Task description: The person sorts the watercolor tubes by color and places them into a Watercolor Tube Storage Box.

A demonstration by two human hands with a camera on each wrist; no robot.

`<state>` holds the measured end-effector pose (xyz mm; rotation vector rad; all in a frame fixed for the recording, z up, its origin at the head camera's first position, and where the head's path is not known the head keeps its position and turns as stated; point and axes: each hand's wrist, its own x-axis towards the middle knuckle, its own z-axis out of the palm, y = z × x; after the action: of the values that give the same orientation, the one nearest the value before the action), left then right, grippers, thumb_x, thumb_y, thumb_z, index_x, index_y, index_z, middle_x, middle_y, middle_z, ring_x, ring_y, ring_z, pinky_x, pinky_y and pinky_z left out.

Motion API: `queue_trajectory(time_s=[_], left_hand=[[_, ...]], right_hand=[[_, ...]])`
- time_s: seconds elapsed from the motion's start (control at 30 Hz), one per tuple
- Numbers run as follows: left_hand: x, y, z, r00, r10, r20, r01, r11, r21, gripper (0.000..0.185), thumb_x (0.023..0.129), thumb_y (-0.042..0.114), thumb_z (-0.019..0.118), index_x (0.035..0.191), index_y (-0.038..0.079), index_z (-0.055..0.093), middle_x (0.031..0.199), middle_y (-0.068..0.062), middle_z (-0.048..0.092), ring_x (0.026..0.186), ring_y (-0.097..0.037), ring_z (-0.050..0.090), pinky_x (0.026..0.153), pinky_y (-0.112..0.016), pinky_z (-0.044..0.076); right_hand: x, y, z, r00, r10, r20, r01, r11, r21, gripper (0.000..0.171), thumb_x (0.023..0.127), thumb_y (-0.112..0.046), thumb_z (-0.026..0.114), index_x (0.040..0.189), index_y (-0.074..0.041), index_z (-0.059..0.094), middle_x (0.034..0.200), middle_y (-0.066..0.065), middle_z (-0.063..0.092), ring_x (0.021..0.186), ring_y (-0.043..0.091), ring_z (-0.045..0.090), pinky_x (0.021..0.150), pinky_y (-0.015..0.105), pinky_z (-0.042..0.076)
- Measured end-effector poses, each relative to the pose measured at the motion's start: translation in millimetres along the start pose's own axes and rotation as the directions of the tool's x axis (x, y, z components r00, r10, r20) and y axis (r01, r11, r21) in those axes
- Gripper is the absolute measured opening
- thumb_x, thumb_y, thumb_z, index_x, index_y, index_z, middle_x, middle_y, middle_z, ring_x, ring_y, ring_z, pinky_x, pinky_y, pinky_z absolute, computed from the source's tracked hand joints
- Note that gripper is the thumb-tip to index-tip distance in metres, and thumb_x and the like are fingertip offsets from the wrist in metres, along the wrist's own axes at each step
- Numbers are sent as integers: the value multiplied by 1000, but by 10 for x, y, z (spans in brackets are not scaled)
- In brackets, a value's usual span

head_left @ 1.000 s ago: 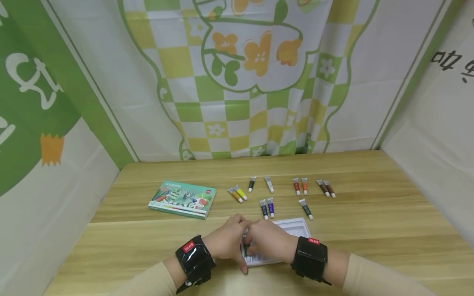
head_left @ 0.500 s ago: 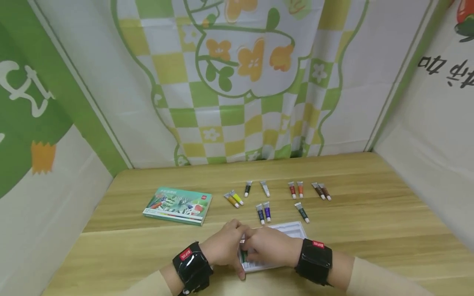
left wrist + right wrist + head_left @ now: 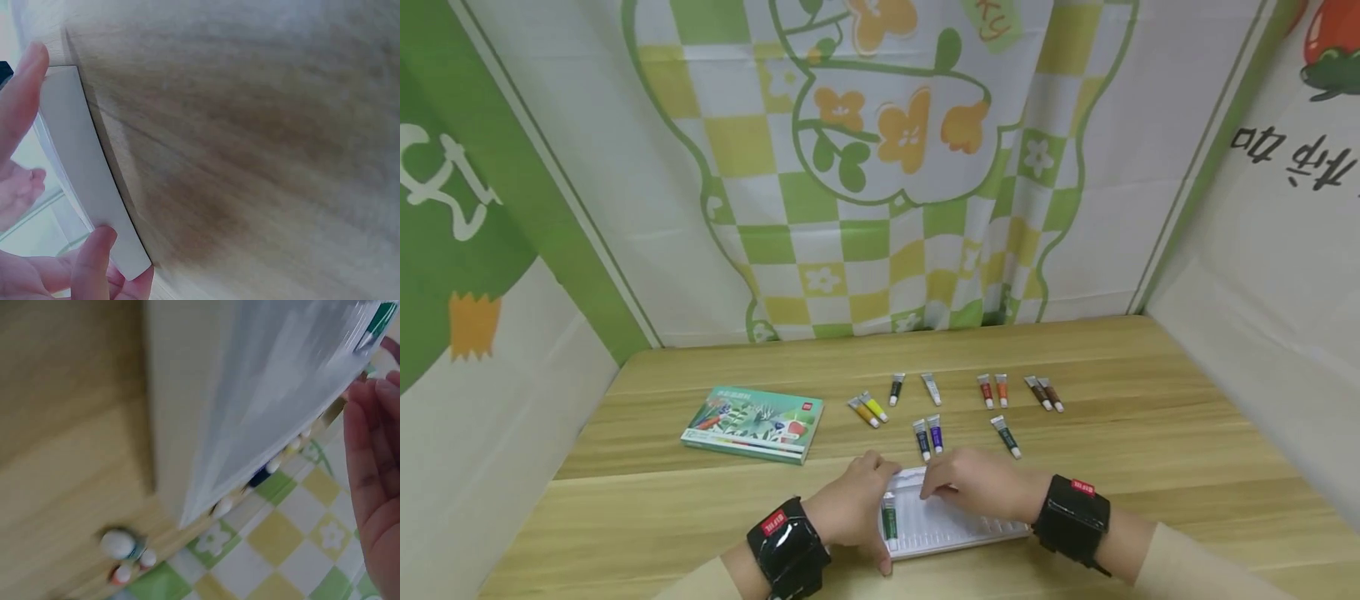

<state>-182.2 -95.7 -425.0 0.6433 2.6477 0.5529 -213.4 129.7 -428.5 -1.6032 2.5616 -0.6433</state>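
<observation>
A white plastic tray with ribbed slots lies at the table's near edge. A green paint tube sits in its leftmost slot. My left hand grips the tray's left end, a finger on the far corner and the thumb on the near corner. The left wrist view shows the tray's end pinched between a finger and the thumb. My right hand hovers over the tray's far edge, fingers relaxed and holding nothing. The right wrist view is blurred, showing the tray and fingers.
Several paint tubes lie in pairs beyond the tray: yellow, blue and purple, red and orange, brown, plus a dark green one. A green paint box lies to the left. Cloth walls enclose the wooden table.
My right hand has let go of the green tube and drawn to the right; the tube now lies uncovered in the tray. My left hand keeps its hold on the tray.
</observation>
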Motion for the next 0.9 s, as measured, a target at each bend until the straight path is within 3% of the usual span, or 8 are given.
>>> queue_trajectory(time_s=[0.13,0.27,0.4,0.5,0.67,0.9], left_hand=[[-10,1,9,1000,-12,-5,12,1000,-14,116,44,27,105,144,0,51,127,-12,52,115,-28,51,101,-45,51],[-25,-23,30,1000,-26,-2,26,999,-30,117,43,26,105,144,1,51,130,-13,51,119,-30,51,103,-49,49],[-26,-39,41,1000,-30,6,31,999,-34,117,43,24,105,144,1,51,131,-13,51,120,-30,50,103,-49,49],[-19,-25,39,1000,-24,3,24,999,-28,117,42,23,105,145,0,51,131,-14,51,120,-30,50,103,-48,49],[-9,10,9,1000,-18,7,18,1000,-18,118,42,23,104,145,1,51,132,-14,52,120,-30,49,102,-48,50],[24,23,-9,999,-14,32,14,1000,-2,118,44,25,104,146,2,50,134,-13,51,121,-30,49,103,-47,49]], right_hand=[[-97,196,-84,992,27,-127,-32,999,-38,19,83,12,75,92,-5,79,92,2,75,88,13,71,78,21,57],[-201,425,-180,972,162,-172,-167,986,-17,17,82,11,77,91,-3,78,91,4,75,86,17,71,74,25,59],[-297,635,-275,920,361,-155,-361,932,30,14,86,6,76,96,-4,78,93,2,74,86,15,69,71,27,58],[-357,758,-316,874,459,-160,-457,888,55,12,87,4,75,97,-3,78,88,1,73,80,13,67,68,28,56],[-414,847,-341,827,547,-133,-536,837,111,12,90,-3,75,101,-1,78,81,-3,69,70,9,57,61,27,50],[-408,856,-322,768,634,-95,-616,770,165,28,88,-8,78,113,3,74,74,-3,61,61,9,49,56,25,41]])
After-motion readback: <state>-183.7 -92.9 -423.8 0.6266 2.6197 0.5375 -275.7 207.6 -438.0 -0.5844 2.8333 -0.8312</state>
